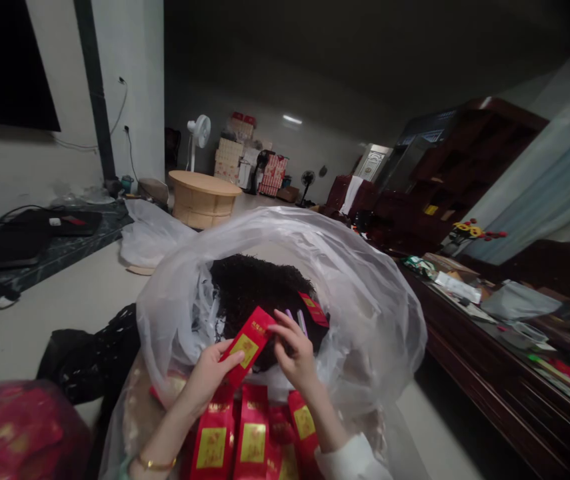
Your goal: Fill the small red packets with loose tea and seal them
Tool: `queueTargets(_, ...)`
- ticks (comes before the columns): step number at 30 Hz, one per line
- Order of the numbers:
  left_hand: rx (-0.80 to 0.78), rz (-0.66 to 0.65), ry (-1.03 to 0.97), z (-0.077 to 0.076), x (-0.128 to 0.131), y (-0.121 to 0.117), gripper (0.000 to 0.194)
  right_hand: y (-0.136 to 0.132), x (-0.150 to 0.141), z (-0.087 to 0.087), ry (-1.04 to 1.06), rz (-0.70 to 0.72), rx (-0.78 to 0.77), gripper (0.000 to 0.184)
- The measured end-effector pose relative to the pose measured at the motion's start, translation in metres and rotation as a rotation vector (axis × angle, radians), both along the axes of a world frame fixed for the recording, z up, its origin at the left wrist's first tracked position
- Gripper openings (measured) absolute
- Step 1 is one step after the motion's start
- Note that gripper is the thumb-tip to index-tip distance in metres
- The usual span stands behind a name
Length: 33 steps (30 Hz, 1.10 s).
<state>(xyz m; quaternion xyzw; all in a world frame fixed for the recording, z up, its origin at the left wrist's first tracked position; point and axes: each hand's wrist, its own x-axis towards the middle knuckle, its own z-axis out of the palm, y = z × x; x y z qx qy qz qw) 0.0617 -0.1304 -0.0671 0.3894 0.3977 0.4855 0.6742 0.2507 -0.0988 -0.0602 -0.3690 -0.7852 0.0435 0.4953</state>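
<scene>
My left hand [212, 373] grips a red packet [249, 347] with a yellow label, thumb across its front. My right hand [292, 350] has its fingers closed at the packet's upper right corner. Just behind those fingers show slim purple sticks [302, 323]; whether they touch the hand I cannot tell. Beyond both hands, a large clear plastic bag [365, 287] stands wide at the mouth around a heap of dark, shredded-looking dry stuff [259, 280]. Another red packet [313, 309] lies on the heap. Several similar packets [253, 433] lie below my hands, nearest me.
At the lower left sit a filled bag of red items [19, 430] and a black plastic bag [92, 353]. A dark wooden table [469, 373] with clutter runs along the right. Farther back are a round wooden table [205, 183] and a white fan [199, 133].
</scene>
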Motion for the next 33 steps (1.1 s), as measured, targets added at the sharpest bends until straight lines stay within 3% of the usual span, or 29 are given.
queueTargets(5, 0.08, 0.104, 0.18, -0.007, 0.001, 0.0, 0.04, -0.001, -0.013, -0.006, 0.057, -0.144, -0.119, 0.041)
queueTargets(13, 0.083, 0.193, 0.224, -0.003, 0.003, -0.002, 0.029, -0.008, -0.027, -0.011, -0.008, -0.163, 0.011, 0.04)
queueTargets(20, 0.181, 0.244, 0.354, -0.006, 0.002, -0.004, 0.021, -0.01, -0.024, -0.007, -0.02, -0.32, 0.132, 0.009)
queueTargets(24, 0.247, 0.272, 0.474, -0.005, 0.0, -0.007, 0.02, -0.009, -0.023, -0.001, -0.086, -0.227, 0.168, 0.011)
queueTargets(28, 0.277, 0.246, 0.526, -0.005, -0.001, -0.007, 0.02, -0.009, -0.019, 0.001, -0.065, -0.171, 0.109, 0.01)
queueTargets(33, 0.159, 0.276, 0.303, -0.008, -0.005, -0.003, 0.034, -0.014, -0.012, 0.005, 0.043, -0.146, -0.054, 0.016)
